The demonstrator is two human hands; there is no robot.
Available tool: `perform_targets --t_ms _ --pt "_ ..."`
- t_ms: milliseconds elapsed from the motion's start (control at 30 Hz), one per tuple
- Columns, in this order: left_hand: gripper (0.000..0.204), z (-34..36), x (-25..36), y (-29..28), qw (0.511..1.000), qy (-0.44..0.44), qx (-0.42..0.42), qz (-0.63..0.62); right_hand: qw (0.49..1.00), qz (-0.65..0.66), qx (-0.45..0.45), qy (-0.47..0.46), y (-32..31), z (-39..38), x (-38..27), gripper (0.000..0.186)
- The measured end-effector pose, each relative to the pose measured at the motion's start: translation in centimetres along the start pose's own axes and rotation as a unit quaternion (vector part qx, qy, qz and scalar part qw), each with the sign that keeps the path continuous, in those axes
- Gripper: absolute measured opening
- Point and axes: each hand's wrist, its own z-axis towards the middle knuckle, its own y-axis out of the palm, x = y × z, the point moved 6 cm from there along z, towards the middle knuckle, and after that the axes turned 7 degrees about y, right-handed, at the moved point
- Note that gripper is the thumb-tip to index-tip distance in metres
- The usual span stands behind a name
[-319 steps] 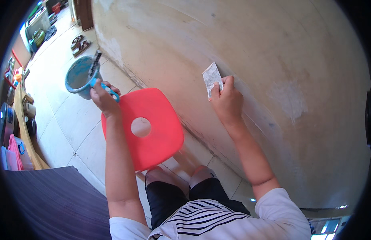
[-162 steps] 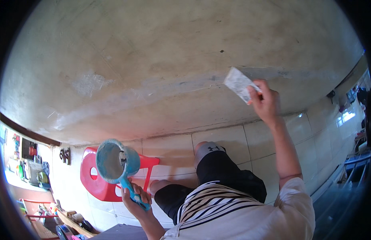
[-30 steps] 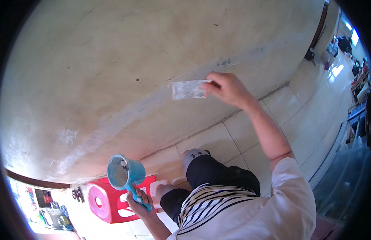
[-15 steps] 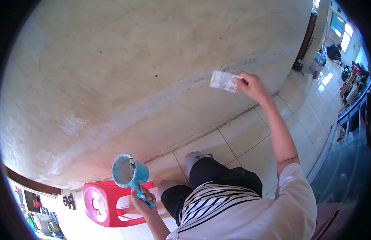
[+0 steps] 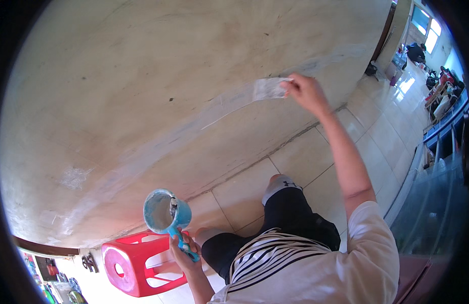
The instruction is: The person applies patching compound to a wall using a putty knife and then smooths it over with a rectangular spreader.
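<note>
A blue plastic dipper (image 5: 182,213) hangs by its handle from my left hand (image 5: 185,253), whose fingers wrap round it. Pale paste coats its inside, and a small, dark-tipped tool I cannot identify rests at its rim. My right hand (image 5: 306,93) pinches one end of a flat, rectangular, whitish card-like spreader (image 5: 269,88) smeared with paste. The spreader lies against the wall (image 5: 194,45), or very close to it, over a long pale smoothed strip (image 5: 158,147). That strip runs from lower left to upper right.
A red plastic stool (image 5: 143,266) stands at lower left, near the wall's foot. Cream tiles (image 5: 234,202) cover the floor. Glass panels (image 5: 426,213) stand at the right. Farther off are piled belongings (image 5: 442,96) and a dark-clad person (image 5: 415,52).
My right hand has moved the spreader up and left along the strip, turning it flatter to the wall. The left hand still holds the dipper, slightly shifted. My view has shifted a little.
</note>
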Motion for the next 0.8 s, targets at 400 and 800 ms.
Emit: perform_targets --t_ms 400,800 --pt "0.032 -0.4 1.4 -1.1 0.996 -0.068 0.032 0.046 0.976 0.119 -0.094 -0.158 5.7 -4.0 -14.2 0.023" --pt "0.032 0.7 0.7 -1.9 0.997 -0.066 0.002 0.039 0.997 0.009 0.015 -0.077 7.2 -3.1 -10.8 0.023"
